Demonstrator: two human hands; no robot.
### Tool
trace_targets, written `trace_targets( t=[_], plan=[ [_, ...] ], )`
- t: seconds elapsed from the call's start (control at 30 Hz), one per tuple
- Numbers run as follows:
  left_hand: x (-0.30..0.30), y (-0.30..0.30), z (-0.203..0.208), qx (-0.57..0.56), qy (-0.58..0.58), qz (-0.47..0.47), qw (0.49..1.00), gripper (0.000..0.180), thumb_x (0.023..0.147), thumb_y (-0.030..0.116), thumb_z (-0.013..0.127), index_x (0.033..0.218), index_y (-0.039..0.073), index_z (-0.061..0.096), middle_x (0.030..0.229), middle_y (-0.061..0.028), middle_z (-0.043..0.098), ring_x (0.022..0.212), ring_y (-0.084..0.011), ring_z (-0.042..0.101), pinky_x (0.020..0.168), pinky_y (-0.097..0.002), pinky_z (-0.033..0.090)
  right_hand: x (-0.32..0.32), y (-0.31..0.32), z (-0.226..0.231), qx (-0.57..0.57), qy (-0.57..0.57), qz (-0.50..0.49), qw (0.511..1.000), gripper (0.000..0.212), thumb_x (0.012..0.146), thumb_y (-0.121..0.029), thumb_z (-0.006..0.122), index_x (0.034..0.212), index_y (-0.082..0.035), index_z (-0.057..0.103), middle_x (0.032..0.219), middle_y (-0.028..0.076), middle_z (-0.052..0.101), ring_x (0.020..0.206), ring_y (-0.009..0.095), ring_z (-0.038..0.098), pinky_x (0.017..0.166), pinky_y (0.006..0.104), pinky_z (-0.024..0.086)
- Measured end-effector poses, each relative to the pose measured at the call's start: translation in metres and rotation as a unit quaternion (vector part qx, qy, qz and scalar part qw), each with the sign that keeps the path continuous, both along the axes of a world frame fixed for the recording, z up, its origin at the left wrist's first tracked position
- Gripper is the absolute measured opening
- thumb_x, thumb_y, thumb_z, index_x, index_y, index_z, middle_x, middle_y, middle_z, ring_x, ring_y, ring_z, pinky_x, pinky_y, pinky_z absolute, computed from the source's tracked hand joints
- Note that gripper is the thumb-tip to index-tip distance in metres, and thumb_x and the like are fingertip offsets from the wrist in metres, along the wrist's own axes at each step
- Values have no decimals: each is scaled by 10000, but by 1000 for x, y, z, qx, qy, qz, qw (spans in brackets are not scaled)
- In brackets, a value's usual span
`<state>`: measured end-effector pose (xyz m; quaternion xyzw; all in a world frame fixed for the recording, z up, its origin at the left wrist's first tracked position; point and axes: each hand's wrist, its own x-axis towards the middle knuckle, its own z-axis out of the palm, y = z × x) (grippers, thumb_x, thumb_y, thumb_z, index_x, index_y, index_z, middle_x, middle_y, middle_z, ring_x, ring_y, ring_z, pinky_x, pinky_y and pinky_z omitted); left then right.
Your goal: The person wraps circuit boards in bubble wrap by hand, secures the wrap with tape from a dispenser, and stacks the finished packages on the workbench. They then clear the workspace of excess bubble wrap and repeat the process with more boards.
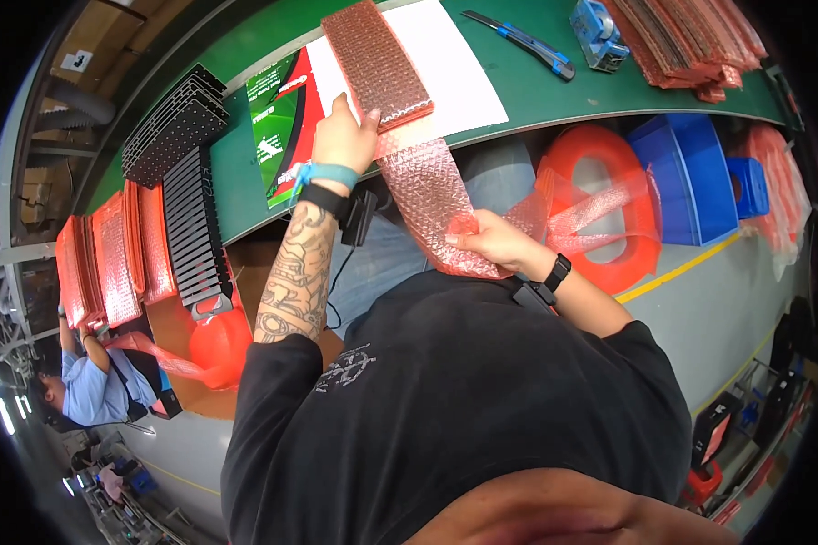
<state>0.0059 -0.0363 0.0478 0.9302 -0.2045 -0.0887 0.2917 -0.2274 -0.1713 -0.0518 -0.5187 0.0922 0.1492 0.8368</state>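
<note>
A flat rectangular bundle (377, 64) in pink bubble wrap lies on a white sheet on the green bench, its near end by the bench edge. My left hand (345, 136) grips that near end, the thumb on top and the other fingers partly hidden. From there a strip of pink bubble wrap (430, 186) hangs over the edge towards me. Its lower part is pinched in my right hand (500, 242), close to my body. Past that hand the strip runs on to a large red-pink roll (643, 218) on the right, below the bench.
A blue utility knife (523, 45), a blue tape dispenser (598, 34) and stacked wrapped pieces (686, 41) lie at the back right. Black slotted parts (177, 123) stand on the left. Blue bins (682, 182) sit below the bench. Another person (109, 381) works at far left.
</note>
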Motion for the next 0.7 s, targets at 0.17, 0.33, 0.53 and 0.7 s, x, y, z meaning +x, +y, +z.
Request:
trace_targets(
  t=[0.17, 0.33, 0.53, 0.7],
  plan=[
    [-42, 13, -4, -31, -125, -74, 989, 478, 806, 265, 801, 1228, 88, 665, 1193, -221, 659, 1110, -421, 638, 874, -518, 527, -2, -35, 17, -337, -72, 61, 937, 227, 974, -172, 681, 1105, 13, 673, 989, 20, 710, 928, 83, 634, 840, 285, 522],
    [-16, 28, -29, -86, -303, -138, 939, 356, 722, 319, 860, 1035, 177, 764, 1301, -181, 602, 1244, -415, 526, 1020, -537, 430, 107, -160, 84, -571, -217, -313, 727, 235, 958, -230, 677, 1070, -23, 693, 909, 98, 693, 828, 262, 676, 761, 368, 547],
    [-10, 24, -34, -109, -231, -136, 957, 341, 664, 365, 902, 929, 188, 778, 1430, -185, 501, 1381, -430, 375, 1134, -557, 301, 188, -214, 67, -880, -61, -206, 424, 307, 952, -242, 676, 1185, -44, 649, 981, 183, 682, 925, 384, 650, 823, 401, 526],
    [-10, 24, -31, -105, -213, -122, 964, 383, 648, 384, 913, 941, 179, 774, 1465, -188, 471, 1412, -433, 347, 1158, -564, 272, 179, -233, 81, -825, -76, -129, 545, 368, 921, -178, 701, 1252, -53, 599, 978, 197, 671, 918, 383, 648, 829, 408, 522]
  ],
)
